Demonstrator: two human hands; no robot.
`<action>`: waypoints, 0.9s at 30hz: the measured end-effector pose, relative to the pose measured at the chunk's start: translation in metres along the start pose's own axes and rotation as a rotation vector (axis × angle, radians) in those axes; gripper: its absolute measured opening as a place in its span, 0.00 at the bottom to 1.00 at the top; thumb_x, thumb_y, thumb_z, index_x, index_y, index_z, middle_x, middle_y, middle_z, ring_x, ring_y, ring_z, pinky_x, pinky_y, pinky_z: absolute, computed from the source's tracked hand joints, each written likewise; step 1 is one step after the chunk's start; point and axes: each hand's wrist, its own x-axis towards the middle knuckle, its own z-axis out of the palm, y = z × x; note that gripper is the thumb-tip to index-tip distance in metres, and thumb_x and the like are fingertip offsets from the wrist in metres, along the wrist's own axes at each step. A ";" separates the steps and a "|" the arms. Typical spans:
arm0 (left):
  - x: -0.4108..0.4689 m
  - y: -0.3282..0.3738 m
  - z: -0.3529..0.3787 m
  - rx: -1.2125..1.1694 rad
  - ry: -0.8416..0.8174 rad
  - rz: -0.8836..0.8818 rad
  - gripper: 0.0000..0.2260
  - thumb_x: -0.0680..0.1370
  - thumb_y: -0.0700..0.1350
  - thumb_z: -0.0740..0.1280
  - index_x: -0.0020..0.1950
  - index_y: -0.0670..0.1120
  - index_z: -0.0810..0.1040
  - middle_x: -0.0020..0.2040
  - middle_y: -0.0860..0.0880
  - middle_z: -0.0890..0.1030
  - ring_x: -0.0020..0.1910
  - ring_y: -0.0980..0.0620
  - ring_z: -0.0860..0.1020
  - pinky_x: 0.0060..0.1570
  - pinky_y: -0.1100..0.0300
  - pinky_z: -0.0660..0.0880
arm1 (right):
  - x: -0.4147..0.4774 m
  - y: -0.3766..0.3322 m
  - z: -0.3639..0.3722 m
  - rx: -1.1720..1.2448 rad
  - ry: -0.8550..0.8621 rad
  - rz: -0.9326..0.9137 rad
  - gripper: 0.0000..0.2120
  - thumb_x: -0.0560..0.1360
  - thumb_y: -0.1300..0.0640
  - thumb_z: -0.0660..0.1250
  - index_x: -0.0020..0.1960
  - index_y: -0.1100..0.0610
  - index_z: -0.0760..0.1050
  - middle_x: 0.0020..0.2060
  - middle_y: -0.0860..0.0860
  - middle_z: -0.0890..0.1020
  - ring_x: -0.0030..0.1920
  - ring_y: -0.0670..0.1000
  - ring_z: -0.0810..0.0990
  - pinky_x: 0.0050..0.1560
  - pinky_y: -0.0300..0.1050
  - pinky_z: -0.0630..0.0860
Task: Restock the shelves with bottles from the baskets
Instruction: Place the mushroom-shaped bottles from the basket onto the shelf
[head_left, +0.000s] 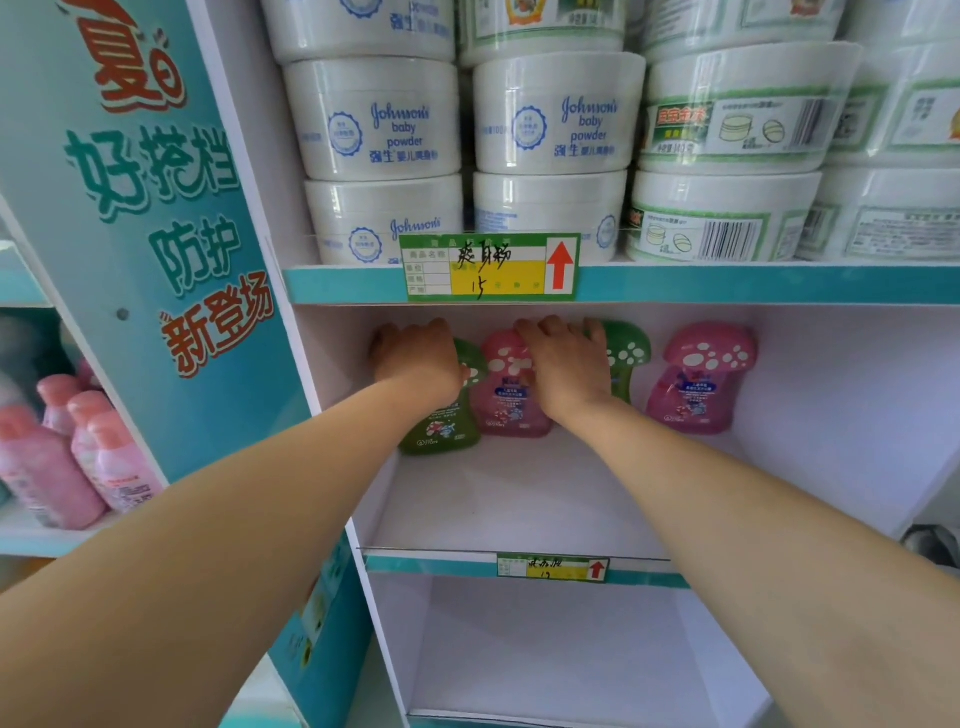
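Note:
Both my arms reach into the middle shelf (519, 499) of a white and teal display. My left hand (415, 356) is closed over the cap of a green mushroom-shaped bottle (444, 423) at the back left. Beside it stands a pink mushroom bottle (506, 395). My right hand (566, 364) covers the top of that pink bottle and reaches onto a second green bottle (628, 353) behind it; which of the two it grips I cannot tell. Another pink mushroom bottle (698, 379) stands apart at the right. No basket is in view.
The shelf above holds stacked white baby-powder tubs (382, 119) behind a price tag (491, 267). The lower shelf (545, 649) holds nothing visible. Pink lotion bottles (93, 457) stand on the neighbouring shelf at the left, past a teal printed side panel (156, 234).

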 end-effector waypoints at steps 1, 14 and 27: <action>0.002 0.000 0.001 0.010 0.005 0.000 0.15 0.78 0.53 0.64 0.59 0.45 0.70 0.56 0.43 0.78 0.59 0.40 0.72 0.56 0.52 0.67 | 0.000 0.000 0.000 -0.004 -0.008 -0.006 0.28 0.74 0.57 0.67 0.71 0.52 0.64 0.64 0.56 0.74 0.64 0.59 0.72 0.69 0.56 0.58; 0.017 0.002 0.017 0.045 -0.002 0.045 0.13 0.78 0.50 0.64 0.60 0.47 0.71 0.55 0.44 0.78 0.57 0.41 0.74 0.50 0.54 0.67 | -0.001 0.010 0.006 0.026 0.001 -0.024 0.27 0.75 0.58 0.65 0.72 0.55 0.63 0.66 0.57 0.72 0.64 0.60 0.71 0.66 0.52 0.64; 0.019 0.002 0.008 0.055 -0.047 0.105 0.14 0.78 0.50 0.63 0.60 0.46 0.71 0.58 0.44 0.77 0.59 0.41 0.73 0.51 0.53 0.68 | -0.013 0.013 0.008 0.105 0.016 -0.035 0.38 0.69 0.63 0.71 0.75 0.57 0.58 0.69 0.58 0.67 0.71 0.58 0.64 0.72 0.53 0.60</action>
